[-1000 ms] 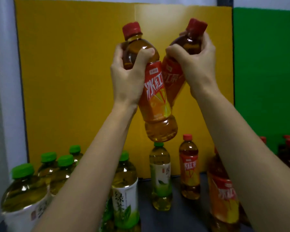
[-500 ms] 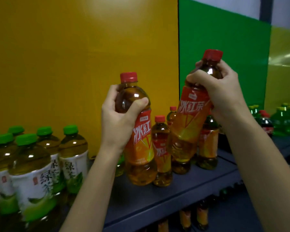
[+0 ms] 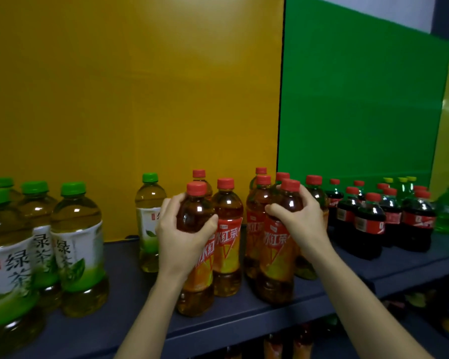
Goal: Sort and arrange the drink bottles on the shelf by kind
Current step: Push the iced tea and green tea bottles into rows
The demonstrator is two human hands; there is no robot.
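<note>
The left hand (image 3: 184, 237) is curled round the top part of a clear plastic bottle of brown iced tea with a red cap and an orange label (image 3: 196, 286). The right hand (image 3: 305, 221) is wrapped the same way round a second red-capped bottle of brown iced tea (image 3: 276, 257). Both hands hold tight, with the thumbs in front.

Both bottles stand up straight near the front of the dark blue shelf (image 3: 125, 257), just beside more red-capped tea bottles of the same kind (image 3: 227, 229). Their bottoms look like they sit on the shelf, but it is blurry down there, so I cannot be sure.

On the left are big green tea bottles with green caps (image 3: 75, 242). One small green-capped tea bottle (image 3: 149, 218) stands alone between them and the brown teas. On the right are dark cola bottles with red caps (image 3: 368, 224).

The two held bottles look full, so they are likely a bit heavy. The plastic is smooth and may slip. It is also thin, so a hard squeeze could dent it. A good place to hold is the round part under the cap, where the hands are now, or the middle by the label. The bottles are tall and thin, so a bump could tip the ones beside them. They should go down flat and slow.
</note>
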